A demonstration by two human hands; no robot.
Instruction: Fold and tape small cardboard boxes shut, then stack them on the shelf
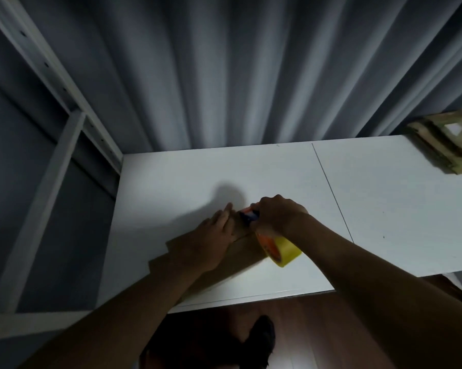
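Observation:
A brown cardboard box lies low on the white table, largely covered by my arms. My left hand presses flat on the box's top with straight fingers. My right hand grips a tape dispenser with an orange and blue head, held at the far end of the box. Its yellow tape roll hangs just under my right wrist, beside the box's right edge. The seam of the box is hidden under my hands.
A white metal shelf frame stands at the left of the table. A stack of flattened cardboard lies at the table's far right corner. Grey curtains hang behind. My foot shows on the wooden floor below the table's front edge.

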